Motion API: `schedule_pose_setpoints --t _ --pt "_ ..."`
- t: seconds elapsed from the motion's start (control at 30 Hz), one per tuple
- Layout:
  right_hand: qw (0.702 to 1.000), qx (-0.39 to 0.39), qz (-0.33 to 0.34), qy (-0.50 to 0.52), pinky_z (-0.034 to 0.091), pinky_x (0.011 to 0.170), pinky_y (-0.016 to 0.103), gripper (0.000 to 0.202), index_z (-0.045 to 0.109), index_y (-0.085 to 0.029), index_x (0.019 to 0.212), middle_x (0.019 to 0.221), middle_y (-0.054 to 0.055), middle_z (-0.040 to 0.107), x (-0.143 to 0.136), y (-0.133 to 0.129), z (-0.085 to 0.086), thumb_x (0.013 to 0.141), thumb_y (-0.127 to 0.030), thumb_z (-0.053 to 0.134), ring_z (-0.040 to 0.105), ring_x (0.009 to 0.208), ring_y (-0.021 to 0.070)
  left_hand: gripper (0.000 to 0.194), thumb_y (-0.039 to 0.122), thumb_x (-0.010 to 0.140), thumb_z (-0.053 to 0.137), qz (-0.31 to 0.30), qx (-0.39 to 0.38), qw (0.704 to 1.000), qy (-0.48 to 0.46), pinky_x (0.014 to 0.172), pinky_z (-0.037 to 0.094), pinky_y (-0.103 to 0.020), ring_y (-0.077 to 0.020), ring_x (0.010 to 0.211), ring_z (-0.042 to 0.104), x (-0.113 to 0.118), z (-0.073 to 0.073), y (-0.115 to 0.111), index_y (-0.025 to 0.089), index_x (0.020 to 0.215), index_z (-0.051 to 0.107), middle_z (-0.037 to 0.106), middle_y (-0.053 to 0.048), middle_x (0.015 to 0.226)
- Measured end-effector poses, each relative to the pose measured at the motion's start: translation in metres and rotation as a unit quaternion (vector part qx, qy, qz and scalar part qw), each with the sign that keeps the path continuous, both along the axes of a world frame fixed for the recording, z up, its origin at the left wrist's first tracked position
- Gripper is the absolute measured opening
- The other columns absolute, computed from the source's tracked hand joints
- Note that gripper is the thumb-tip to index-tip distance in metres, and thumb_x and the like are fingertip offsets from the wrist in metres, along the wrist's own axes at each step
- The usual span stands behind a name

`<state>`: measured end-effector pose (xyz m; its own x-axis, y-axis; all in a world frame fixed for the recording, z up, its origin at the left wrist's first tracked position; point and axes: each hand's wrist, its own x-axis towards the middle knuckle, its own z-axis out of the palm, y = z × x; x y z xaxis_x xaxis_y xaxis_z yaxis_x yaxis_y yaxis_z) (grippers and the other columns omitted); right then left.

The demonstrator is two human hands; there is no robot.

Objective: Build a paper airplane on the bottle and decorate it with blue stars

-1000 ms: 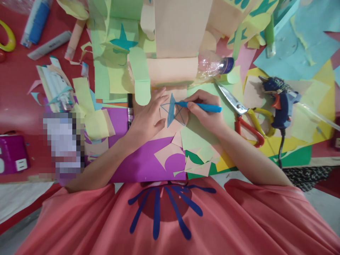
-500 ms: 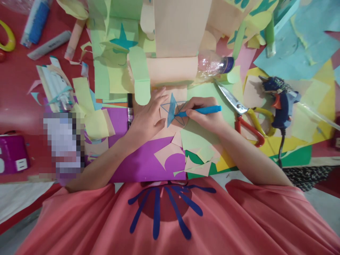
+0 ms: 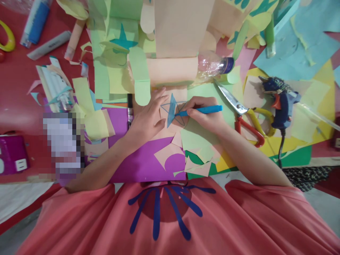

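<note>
I have the pen [image 3: 212, 109] pinched between the thumb and fingers of my right hand [image 3: 209, 122], its long axis running nearly level leftward from my grip, its tip at the middle of the star [image 3: 172, 111]. The star lies left of those fingers, drawn on peach paper [image 3: 180, 92], a tall slanted strip of it coloured blue, the points to either side only outlined. My left hand [image 3: 148, 120] rests on its other side, fingers loosely spread and thumb apart, so the star sits between my hands, close to both. Beyond, the bottle [image 3: 209, 65] lies on its side, purple cap [image 3: 228, 65] to the right; whether it holds anything I cannot tell. Well to the left, what looks like a clear packet [image 3: 66, 104] has white sticks [image 3: 50, 79] in it.
</note>
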<state>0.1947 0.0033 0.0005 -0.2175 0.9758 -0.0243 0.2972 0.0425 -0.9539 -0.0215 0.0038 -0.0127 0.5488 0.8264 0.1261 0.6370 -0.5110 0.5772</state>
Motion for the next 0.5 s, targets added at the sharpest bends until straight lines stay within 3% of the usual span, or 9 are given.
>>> schedule_pose_setpoints --t 0.13,0.5 --pt "0.999 0.028 -0.017 0.009 0.040 0.053 0.025 0.010 0.055 -0.020 0.062 0.059 -0.002 0.057 0.0005 0.0010 -0.0025 0.072 -0.018 0.054 0.049 0.055 0.0100 0.067 0.004 0.081 0.054 -0.005 -0.016 1.000 -0.013 0.112 0.044 -0.043 -0.0261 0.143 0.039 0.0008 0.0001 -0.0001 0.027 0.140 0.033 0.037 -0.008 0.156" --pt "0.997 0.049 -0.051 0.019 0.044 0.058 0.028 0.008 0.059 -0.021 0.072 0.065 -0.001 0.061 0.0007 0.0003 -0.0053 0.079 -0.019 0.056 0.055 0.061 0.0114 0.067 0.002 0.079 0.056 -0.004 -0.025 1.000 -0.007 0.113 0.043 -0.043 -0.0267 0.143 0.038 0.0018 0.0027 -0.0003 0.024 0.139 0.034 0.037 -0.010 0.155"
